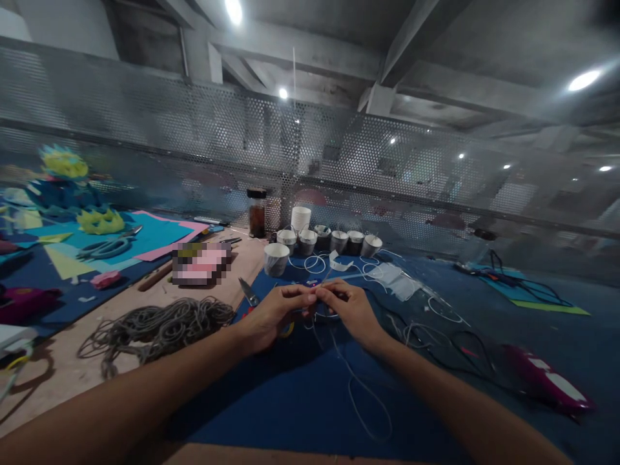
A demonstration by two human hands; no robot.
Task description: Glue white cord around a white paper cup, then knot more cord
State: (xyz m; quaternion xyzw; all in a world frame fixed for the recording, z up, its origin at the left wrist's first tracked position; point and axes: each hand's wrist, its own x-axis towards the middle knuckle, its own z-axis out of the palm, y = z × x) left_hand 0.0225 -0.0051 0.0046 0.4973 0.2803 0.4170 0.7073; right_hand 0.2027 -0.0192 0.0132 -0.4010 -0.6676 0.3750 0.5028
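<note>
My left hand (pixel 274 313) and my right hand (pixel 351 310) meet over the blue sheet (pixel 290 400), fingertips pinched close together. A thin pale cord (pixel 361 386) runs from between them and trails in a loop on the sheet. The exact spot where the fingers grip it is small and partly hidden. Scissors (pixel 248 292) lie beside my left hand, blades pointing away and handles partly covered by it. Beyond my hands stand several small paper cups (pixel 276 259), with coils of white cord (pixel 314 263) in front of them.
To the left lie a tangled grey cord bundle (pixel 165 326), large scissors (pixel 109 247) and coloured paper (pixel 169 227). A dark-lidded jar (pixel 256 213) stands behind, before a perforated metal screen (pixel 203 142). A purple corded tool (pixel 547 380) lies at right, near loose cables.
</note>
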